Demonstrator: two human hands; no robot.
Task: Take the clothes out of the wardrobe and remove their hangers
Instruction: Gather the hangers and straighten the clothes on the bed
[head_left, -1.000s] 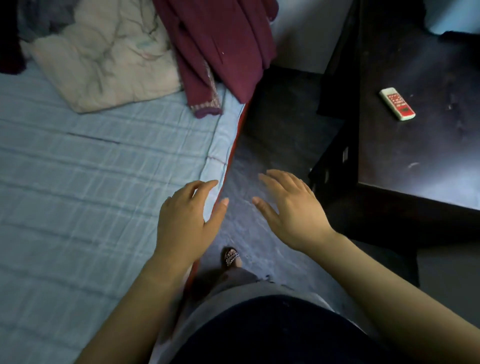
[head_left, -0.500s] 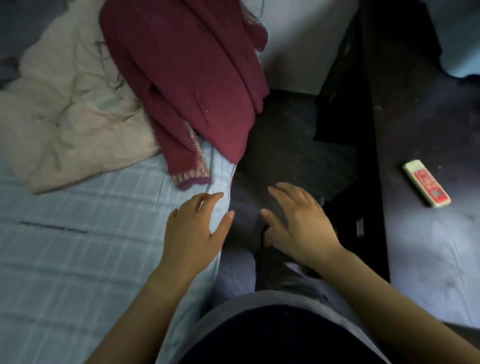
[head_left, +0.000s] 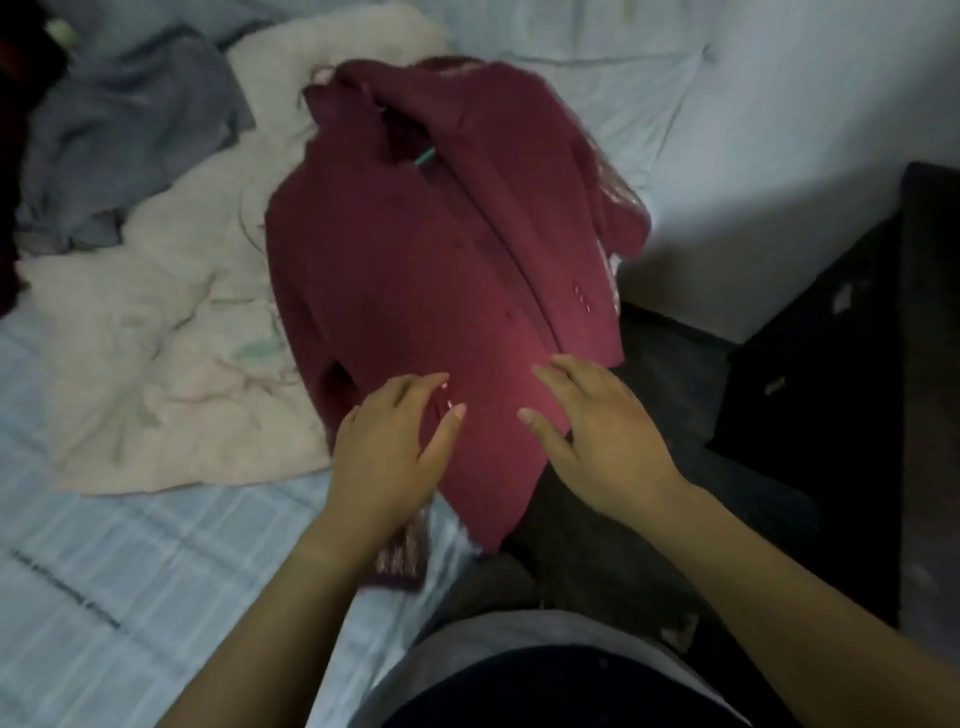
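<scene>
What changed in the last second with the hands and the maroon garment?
The left hand and right hand reached forward from the edge of the bed to the lower part of the maroon garment; neither grips it. Unchanged: both hands open, garment lying over the cream cloth.

Maroon garment (head_left: 415, 291), pale-blue checked sheet (head_left: 130, 597)

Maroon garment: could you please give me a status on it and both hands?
Left hand, right hand open over lower front. Maroon garment on bed, green hanger tip at collar.
</scene>
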